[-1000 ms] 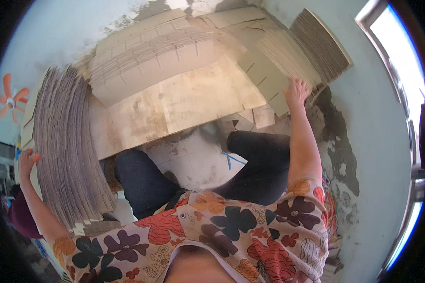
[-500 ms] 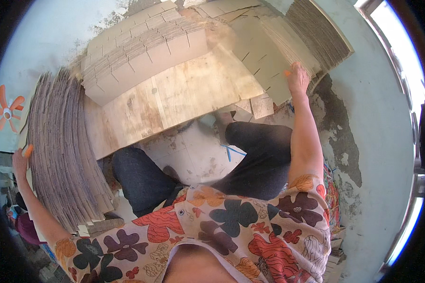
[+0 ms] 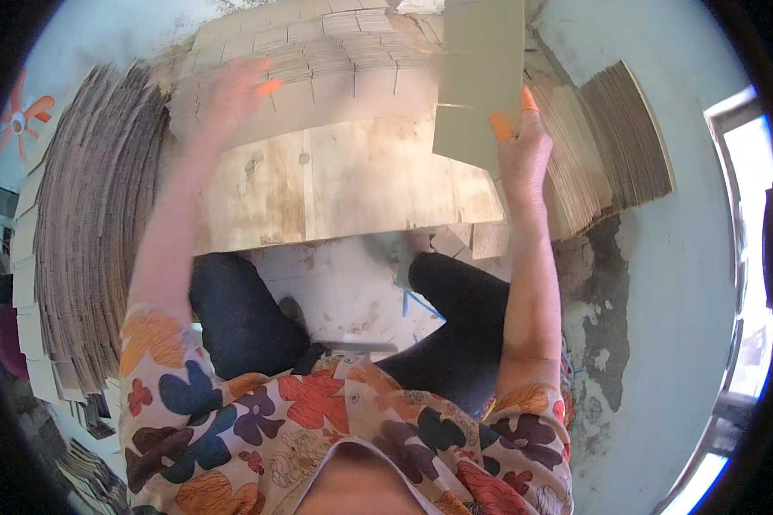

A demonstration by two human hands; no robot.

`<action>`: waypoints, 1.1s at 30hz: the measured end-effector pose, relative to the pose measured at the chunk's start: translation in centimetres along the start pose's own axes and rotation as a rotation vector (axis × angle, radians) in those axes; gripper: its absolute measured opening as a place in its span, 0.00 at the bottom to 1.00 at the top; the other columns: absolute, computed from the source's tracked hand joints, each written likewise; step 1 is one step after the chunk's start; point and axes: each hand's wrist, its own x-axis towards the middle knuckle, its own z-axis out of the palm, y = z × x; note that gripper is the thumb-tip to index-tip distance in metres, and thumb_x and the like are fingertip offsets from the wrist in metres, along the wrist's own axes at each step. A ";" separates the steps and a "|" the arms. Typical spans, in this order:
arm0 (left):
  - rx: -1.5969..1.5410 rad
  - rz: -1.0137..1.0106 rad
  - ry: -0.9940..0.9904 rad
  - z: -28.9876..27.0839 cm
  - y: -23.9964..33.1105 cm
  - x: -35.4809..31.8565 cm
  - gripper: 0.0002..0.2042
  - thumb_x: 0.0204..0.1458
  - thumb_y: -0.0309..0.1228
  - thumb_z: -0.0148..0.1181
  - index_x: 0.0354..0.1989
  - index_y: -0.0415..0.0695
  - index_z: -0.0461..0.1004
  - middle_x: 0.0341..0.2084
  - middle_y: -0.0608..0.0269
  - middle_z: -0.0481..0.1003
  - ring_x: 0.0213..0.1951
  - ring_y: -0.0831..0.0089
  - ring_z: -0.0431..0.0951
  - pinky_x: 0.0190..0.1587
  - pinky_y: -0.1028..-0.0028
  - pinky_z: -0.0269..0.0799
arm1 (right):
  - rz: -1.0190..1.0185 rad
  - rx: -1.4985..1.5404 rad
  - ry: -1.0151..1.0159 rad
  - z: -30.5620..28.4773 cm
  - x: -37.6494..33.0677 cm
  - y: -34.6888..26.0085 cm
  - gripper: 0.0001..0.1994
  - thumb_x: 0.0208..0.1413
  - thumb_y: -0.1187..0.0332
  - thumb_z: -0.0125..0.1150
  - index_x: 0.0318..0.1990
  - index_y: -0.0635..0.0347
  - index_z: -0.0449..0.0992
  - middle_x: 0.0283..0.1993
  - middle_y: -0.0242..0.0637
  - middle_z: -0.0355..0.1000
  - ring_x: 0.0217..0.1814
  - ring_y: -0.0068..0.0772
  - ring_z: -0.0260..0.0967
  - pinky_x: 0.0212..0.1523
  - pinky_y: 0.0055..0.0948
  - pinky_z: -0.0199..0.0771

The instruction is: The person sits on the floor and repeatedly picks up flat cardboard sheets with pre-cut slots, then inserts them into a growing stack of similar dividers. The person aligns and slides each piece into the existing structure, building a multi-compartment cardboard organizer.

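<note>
My right hand (image 3: pixel 524 150), with orange covers on its thumb and a finger, is closed on the edge of a flat brown cardboard sheet (image 3: pixel 481 73). A slit cuts into this sheet, which is raised at the right end of the wooden board (image 3: pixel 343 193). My left hand (image 3: pixel 239 90) is blurred by motion over the near face of a stack of slitted cardboard pieces (image 3: pixel 318 56). An orange cover shows on one of its fingers. Whether its fingers hold anything is smeared.
A tall curved pile of cardboard (image 3: pixel 94 232) stands to my left. More cardboard sheets (image 3: pixel 631 137) lean in a row against the wall at the right. My bent legs (image 3: pixel 240 318) are under the near side of the board. An orange fan (image 3: pixel 17 120) shows at the far left.
My left hand has swung from the outer side of the left pile to the stack on the board. My right hand has brought a cardboard sheet up and left from the right-hand pile.
</note>
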 end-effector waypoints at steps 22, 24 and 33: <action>-0.019 0.202 -0.135 16.2 9.4 8.5 0.04 0.43 0.24 0.54 0.28 0.42 0.72 0.27 0.60 0.73 0.40 0.61 0.72 0.39 0.65 0.70 | -0.050 -0.056 0.017 5.0 0.0 1.8 0.31 0.53 0.73 0.59 0.65 0.55 0.55 0.29 0.46 0.74 0.22 0.34 0.70 0.24 0.29 0.71; -0.047 0.223 -0.209 15.9 10.5 7.5 0.05 0.43 0.22 0.53 0.29 0.42 0.72 0.27 0.60 0.73 0.40 0.60 0.72 0.37 0.66 0.71 | -0.058 -0.047 -0.001 5.1 -0.2 1.4 0.31 0.53 0.72 0.59 0.65 0.55 0.55 0.29 0.47 0.73 0.22 0.37 0.71 0.25 0.30 0.72; -0.030 0.415 -0.197 13.5 14.9 4.8 0.09 0.43 0.22 0.55 0.34 0.43 0.73 0.26 0.63 0.73 0.37 0.65 0.74 0.35 0.68 0.74 | -0.117 -0.052 -0.038 5.4 -0.5 1.5 0.30 0.55 0.69 0.58 0.64 0.56 0.55 0.33 0.49 0.73 0.28 0.48 0.73 0.26 0.37 0.74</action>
